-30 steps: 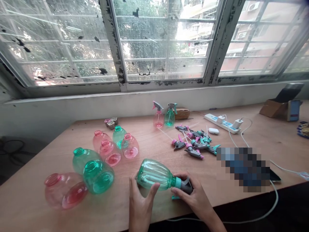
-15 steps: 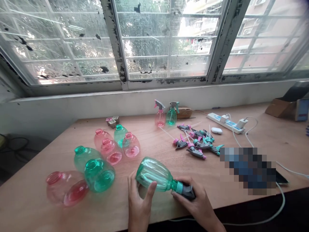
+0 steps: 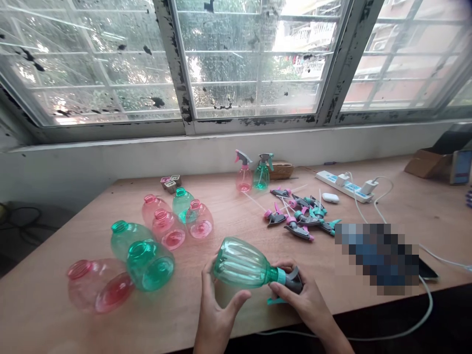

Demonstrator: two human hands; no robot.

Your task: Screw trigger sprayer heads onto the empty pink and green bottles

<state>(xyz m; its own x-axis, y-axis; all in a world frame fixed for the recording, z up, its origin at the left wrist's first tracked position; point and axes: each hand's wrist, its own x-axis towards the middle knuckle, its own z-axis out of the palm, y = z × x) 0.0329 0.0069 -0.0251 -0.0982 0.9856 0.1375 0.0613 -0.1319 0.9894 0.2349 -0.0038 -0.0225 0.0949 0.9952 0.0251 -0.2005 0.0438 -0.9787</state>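
**Wooden table (image 3: 228,216) under a window (image 3: 254,64): two hands at a green bottle (image 3: 241,263)**

Head view: near the table's front edge, the green bottle lies on its side between the hands, neck toward the right; whether it touches the wood is unclear. The right hand (image 3: 305,297) is closed around the spray head (image 3: 294,282) at the neck. The left hand (image 3: 217,314) curls behind the base, thumb standing off; how firmly it grips, I cannot tell. Headless bottles (image 3: 151,265) are to the left, loose spray heads (image 3: 300,232) beyond the right hand.

The bottle looks like thin plastic: probably light, smooth enough to slip, and likely to flex under squeezing. The broad body suits a gentle grip, the collar a firmer one.
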